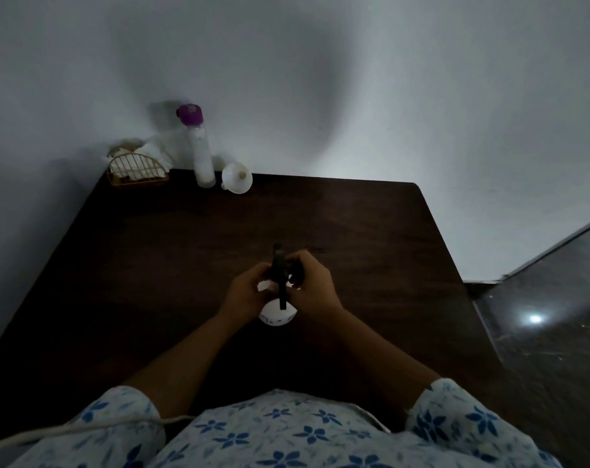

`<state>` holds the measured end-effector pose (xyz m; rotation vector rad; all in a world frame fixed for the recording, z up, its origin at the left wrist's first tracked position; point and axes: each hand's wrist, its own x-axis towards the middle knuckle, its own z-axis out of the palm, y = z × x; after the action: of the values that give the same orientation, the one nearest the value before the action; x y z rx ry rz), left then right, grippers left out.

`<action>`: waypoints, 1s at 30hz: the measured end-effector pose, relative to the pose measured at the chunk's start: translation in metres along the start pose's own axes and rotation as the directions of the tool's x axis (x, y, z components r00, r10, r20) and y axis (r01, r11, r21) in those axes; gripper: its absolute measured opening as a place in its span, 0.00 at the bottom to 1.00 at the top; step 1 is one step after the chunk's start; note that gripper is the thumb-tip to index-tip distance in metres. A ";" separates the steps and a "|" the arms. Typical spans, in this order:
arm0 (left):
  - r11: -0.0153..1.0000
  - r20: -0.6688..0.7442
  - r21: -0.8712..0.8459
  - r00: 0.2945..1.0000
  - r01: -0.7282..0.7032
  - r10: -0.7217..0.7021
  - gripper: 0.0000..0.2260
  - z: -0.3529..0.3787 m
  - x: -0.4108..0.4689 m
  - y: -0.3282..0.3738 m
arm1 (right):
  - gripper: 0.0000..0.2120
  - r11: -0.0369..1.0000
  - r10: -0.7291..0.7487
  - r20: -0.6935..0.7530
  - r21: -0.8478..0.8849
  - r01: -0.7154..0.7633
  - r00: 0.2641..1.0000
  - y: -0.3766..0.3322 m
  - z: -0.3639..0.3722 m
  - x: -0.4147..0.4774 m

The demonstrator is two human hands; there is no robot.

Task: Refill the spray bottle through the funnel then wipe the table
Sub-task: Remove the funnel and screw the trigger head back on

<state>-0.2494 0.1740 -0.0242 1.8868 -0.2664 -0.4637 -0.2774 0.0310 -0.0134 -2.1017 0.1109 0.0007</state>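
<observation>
A white spray bottle (276,315) stands upright in the middle of the dark wooden table (185,248), topped by a black trigger head (280,268). My left hand (248,292) grips the bottle's neck from the left. My right hand (312,282) is closed around the black trigger head from the right. A white funnel (237,178) lies on its side at the table's far edge. Beside it, to the left, stands a tall clear bottle with a purple cap (199,146). White tissues sit in a wire holder (136,168) at the far left corner.
A pale wall runs along the table's far and left sides. The table's right edge drops to a dark glossy floor (550,315) with a light reflection. A white cord (84,428) crosses my lap at the lower left.
</observation>
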 end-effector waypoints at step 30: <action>0.997 -0.006 0.079 1.000 0.015 -0.015 0.14 0.003 0.002 0.008 | 0.16 0.983 0.037 0.070 0.174 -0.049 0.997 -0.010 -0.009 -0.003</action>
<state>-0.2490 0.1683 -0.0183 1.9681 -0.2705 -0.4636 -0.2803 0.0286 0.0005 -1.9203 0.1128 0.0837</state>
